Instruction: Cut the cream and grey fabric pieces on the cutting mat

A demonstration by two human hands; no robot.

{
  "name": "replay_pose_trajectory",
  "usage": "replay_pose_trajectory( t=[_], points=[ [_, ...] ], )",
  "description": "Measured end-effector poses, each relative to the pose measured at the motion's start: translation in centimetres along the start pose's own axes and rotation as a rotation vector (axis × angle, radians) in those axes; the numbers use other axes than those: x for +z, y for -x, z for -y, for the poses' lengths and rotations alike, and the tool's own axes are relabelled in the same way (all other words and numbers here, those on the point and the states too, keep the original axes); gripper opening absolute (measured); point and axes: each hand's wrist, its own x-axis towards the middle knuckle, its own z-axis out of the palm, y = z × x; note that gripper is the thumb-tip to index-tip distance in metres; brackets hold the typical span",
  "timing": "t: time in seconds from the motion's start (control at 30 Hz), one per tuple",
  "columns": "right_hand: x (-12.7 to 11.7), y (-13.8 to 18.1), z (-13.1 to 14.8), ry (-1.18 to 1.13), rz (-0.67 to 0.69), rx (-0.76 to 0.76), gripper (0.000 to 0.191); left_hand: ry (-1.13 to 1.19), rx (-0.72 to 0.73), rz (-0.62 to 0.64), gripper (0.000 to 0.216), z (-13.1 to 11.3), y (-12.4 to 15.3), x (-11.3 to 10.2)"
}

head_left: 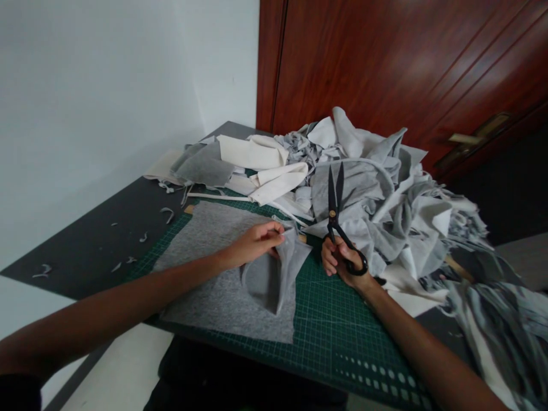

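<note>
The left hand (pixel 256 244) has its grip pinched shut on a raised fold of the grey cloth (pixel 214 285), which lies on the green cutting mat (pixel 334 331) by the tabletop's near edge. The right hand (pixel 342 262) grips the black scissors (pixel 335 200), blades upright and apparently slightly parted. A scrap heap (pixel 385 188) hides the far right corner.

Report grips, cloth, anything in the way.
Left grip pinching lifted edge of grey knit fabric sheet. Right grip holding black metal scissors, blades parted. Grey-white scrap heap crowds behind.
</note>
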Motion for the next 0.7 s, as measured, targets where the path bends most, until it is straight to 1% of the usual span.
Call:
replay_pose_trajectory(
  t=[0.07,0.1,0.13,0.2,0.27,0.3,0.37,0.43,0.5,0.57,0.6,0.63,0.7],
  points=[
    [-0.2,-0.1,0.1,-0.037,0.048,0.021,0.053,-0.117,-0.029,0.088,0.012,0.0,0.4,0.2],
    [-0.3,-0.1,0.3,-0.058,0.051,0.020,0.052,-0.162,-0.042,0.118,0.011,0.0,0.6,0.3],
    [-0.4,-0.1,0.4,-0.087,0.033,0.015,0.051,-0.195,-0.047,0.135,0.010,-0.1,0.8,0.3],
    [-0.6,-0.3,0.9,-0.166,-0.054,0.021,0.045,-0.223,-0.039,0.121,0.008,-0.3,1.1,0.4],
    [-0.7,-0.6,1.3,-0.258,-0.148,0.070,0.039,-0.221,-0.022,0.116,0.011,-0.4,1.2,0.4],
    [-0.7,-0.8,1.4,-0.306,-0.179,0.103,0.036,-0.214,-0.019,0.125,0.013,-0.4,1.2,0.3],
    [-0.8,-1.0,1.4,-0.394,-0.199,0.144,0.030,-0.205,-0.021,0.140,0.015,-0.3,1.1,0.2],
    [-0.8,-0.9,1.2,-0.469,-0.198,0.125,0.025,-0.203,-0.019,0.125,0.013,-0.1,1.0,0.0],
    [-0.8,-0.5,0.7,-0.488,-0.179,0.049,0.023,-0.221,-0.017,0.091,0.011,-0.1,0.9,-0.2],
    [-0.8,0.0,0.3,-0.472,-0.131,-0.039,0.023,-0.238,-0.042,0.049,0.016,-0.1,0.8,-0.4],
    [-0.8,0.2,0.2,-0.469,-0.106,-0.059,0.024,-0.238,-0.068,0.025,0.019,-0.1,0.8,-0.5],
    [-0.8,0.3,0.2,-0.478,-0.089,-0.054,0.023,-0.230,-0.099,-0.001,0.022,-0.2,0.8,-0.5],
    [-0.6,0.2,0.4,-0.541,-0.100,0.023,0.021,-0.198,-0.152,-0.056,0.026,-0.5,0.9,-0.5]
  ],
)
